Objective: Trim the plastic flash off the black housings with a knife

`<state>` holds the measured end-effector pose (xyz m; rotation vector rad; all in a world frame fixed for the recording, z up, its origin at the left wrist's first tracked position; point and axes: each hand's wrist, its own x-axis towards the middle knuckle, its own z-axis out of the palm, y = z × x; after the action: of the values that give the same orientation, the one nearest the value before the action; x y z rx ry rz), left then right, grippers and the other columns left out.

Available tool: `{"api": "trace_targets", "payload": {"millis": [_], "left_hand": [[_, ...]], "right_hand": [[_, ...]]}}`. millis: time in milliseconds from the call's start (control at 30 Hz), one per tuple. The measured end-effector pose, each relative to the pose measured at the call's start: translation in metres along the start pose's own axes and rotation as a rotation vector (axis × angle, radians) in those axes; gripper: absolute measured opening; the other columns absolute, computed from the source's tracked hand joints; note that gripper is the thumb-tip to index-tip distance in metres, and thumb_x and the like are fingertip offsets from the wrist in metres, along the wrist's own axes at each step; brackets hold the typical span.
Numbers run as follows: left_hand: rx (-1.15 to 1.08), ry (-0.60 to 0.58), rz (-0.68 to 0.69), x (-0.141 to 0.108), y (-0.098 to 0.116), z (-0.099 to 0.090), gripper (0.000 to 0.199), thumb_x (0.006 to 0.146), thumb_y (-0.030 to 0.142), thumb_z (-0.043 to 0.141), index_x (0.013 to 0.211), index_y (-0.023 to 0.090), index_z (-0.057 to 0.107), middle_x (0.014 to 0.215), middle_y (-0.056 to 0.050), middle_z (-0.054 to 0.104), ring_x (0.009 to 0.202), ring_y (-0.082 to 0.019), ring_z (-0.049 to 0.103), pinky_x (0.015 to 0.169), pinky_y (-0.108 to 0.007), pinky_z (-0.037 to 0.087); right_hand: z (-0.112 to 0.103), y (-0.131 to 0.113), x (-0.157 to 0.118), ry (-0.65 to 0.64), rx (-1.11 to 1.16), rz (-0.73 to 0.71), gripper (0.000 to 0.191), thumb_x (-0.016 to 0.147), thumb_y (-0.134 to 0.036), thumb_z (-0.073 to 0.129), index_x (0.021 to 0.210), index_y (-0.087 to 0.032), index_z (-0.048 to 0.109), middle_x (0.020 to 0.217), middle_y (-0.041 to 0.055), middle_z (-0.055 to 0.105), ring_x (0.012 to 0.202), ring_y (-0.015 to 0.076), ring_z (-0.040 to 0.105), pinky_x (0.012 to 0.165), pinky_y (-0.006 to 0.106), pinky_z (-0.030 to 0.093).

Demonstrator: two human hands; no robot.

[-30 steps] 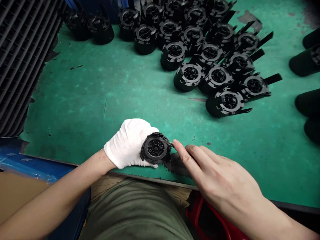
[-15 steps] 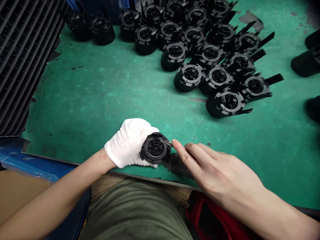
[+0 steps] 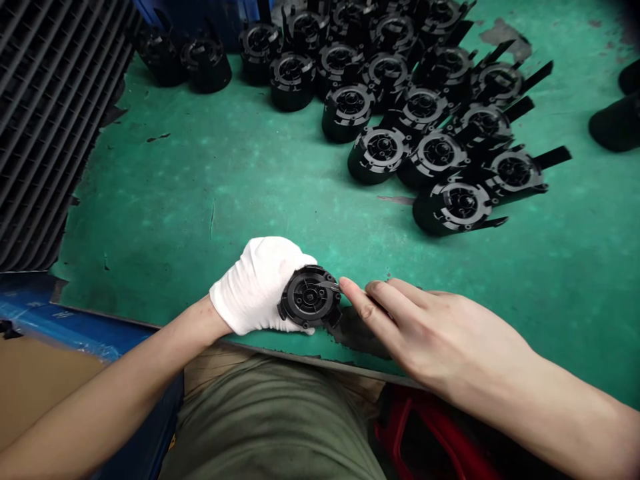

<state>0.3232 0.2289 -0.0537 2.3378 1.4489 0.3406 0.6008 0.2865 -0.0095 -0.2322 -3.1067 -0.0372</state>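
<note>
My left hand [image 3: 265,283], in a white glove, is wrapped round a round black plastic part [image 3: 310,298] near the front edge of the green table. The ribbed round face of the part points up at the camera. My bare right hand [image 3: 415,320] is closed on a small metal tool [image 3: 329,285], with the index finger stretched along it. The tool's thin tip lies over the upper right of the part's face. Most of its handle is hidden under my fingers.
Several black cylindrical housings [image 3: 383,147] stand grouped on the green table [image 3: 175,187] at the back. More dark cylinders [image 3: 617,123] are at the right edge. A black ribbed panel [image 3: 55,107] is at the left, blue bins [image 3: 195,20] behind, and a red object [image 3: 395,433] below the table edge.
The tool's tip has shifted slightly left over the part's face, and my right hand has moved a little left with it. My left hand holds the part as before.
</note>
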Motion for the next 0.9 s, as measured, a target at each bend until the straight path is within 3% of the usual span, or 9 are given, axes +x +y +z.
{"api": "trace_targets", "payload": {"millis": [433,600,900], "left_hand": [[-0.01,-0.004,-0.002,0.001,0.002,-0.001,0.075,0.071,0.09,0.069,0.102,0.022,0.071,0.085,-0.007,0.069,0.08,-0.031,0.069,0.075,-0.042,0.049],[-0.005,0.048,0.007,0.0,0.003,0.0,0.071,0.072,0.086,0.071,0.103,0.022,0.072,0.088,-0.009,0.072,0.082,-0.033,0.071,0.076,-0.043,0.05],[-0.03,0.015,-0.009,0.0,0.005,-0.002,0.066,0.072,0.078,0.076,0.107,0.022,0.072,0.09,-0.008,0.072,0.085,-0.033,0.071,0.081,-0.044,0.051]], "right_hand": [[0.003,0.024,0.003,0.002,0.001,-0.097,0.064,0.086,-0.002,0.054,0.149,0.002,0.048,0.082,0.0023,0.055,0.064,0.0188,0.052,0.052,0.035,0.028],[0.002,0.022,0.002,-0.012,-0.03,-0.102,0.067,0.084,-0.002,0.054,0.15,0.003,0.047,0.082,0.0029,0.056,0.063,0.0201,0.053,0.051,0.036,0.025],[0.002,0.013,0.001,-0.012,-0.017,-0.059,0.062,0.088,-0.002,0.05,0.149,0.002,0.05,0.083,0.0045,0.059,0.064,0.0196,0.053,0.052,0.034,0.03]]}}
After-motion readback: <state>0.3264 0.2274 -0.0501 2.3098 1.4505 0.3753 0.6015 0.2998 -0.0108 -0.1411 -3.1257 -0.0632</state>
